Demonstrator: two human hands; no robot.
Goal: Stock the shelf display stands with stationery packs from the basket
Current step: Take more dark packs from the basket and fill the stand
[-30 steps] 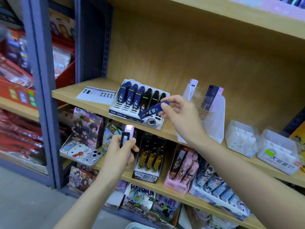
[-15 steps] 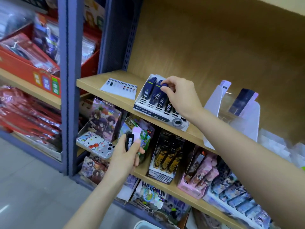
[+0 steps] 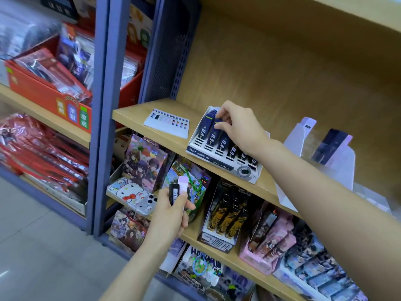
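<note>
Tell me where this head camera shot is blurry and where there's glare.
Head view: sharpest around the right hand and the blue packs in the display stand; red packs at the left edge smeared by motion blur; clear stand at far right soft; the pale pack in the left hand washed out; a glare streak on the floor, lower left.

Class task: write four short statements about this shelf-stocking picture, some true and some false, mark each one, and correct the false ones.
1. The right hand pinches the top of a navy pack in the white display stand. True.
2. The left hand is empty. False: it holds a black and pink pack.
3. A printed card lies on the same wooden shelf as the stand, to the stand's left. True.
4. The left hand is raised above the right hand. False: it is lower, in front of the shelf below.
</note>
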